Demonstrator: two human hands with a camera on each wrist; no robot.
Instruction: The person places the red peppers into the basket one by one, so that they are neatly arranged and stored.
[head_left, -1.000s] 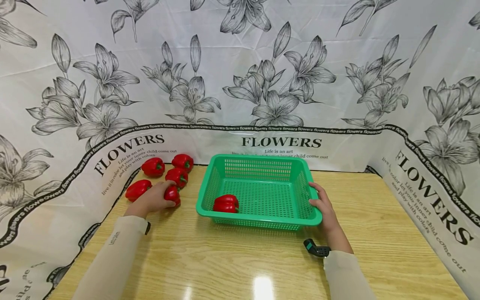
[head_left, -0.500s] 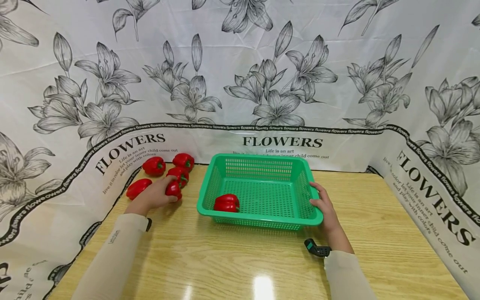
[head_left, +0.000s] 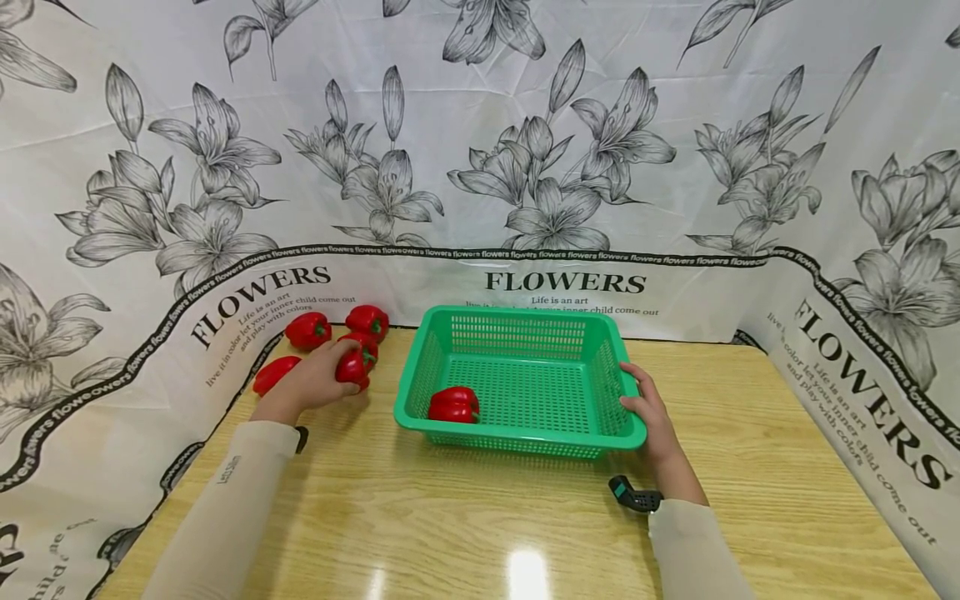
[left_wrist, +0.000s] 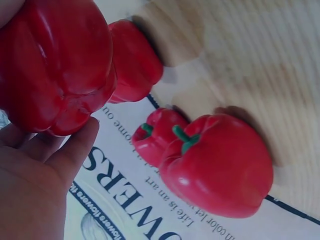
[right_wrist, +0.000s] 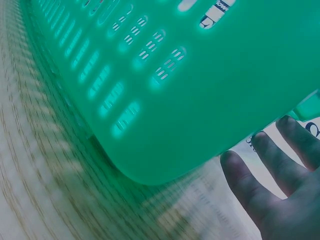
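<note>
My left hand [head_left: 313,382] grips a red bell pepper [head_left: 352,367] at the left of the table, thumb on the near side. In the left wrist view this pepper [left_wrist: 55,55] fills the upper left corner, with my fingers curled against its end. My right hand [head_left: 652,417] holds the right rim of a green plastic basket [head_left: 517,437], thumb over the edge. Seen from the right wrist, its fingertips [right_wrist: 230,159] lie against the basket's outer wall [right_wrist: 210,105]. One red bell pepper [head_left: 453,406] lies in the basket's front left corner.
Around my left hand lie more red bell peppers: one at the back [head_left: 367,322], one by the cloth [head_left: 307,331], one partly behind my wrist [head_left: 274,374], another hidden behind the held one. A flower-printed cloth [head_left: 555,283] walls the wooden table [head_left: 450,525].
My left hand has moved slightly up and right with the bell pepper, which now overlaps the one behind it. The right hand and basket stay put.
</note>
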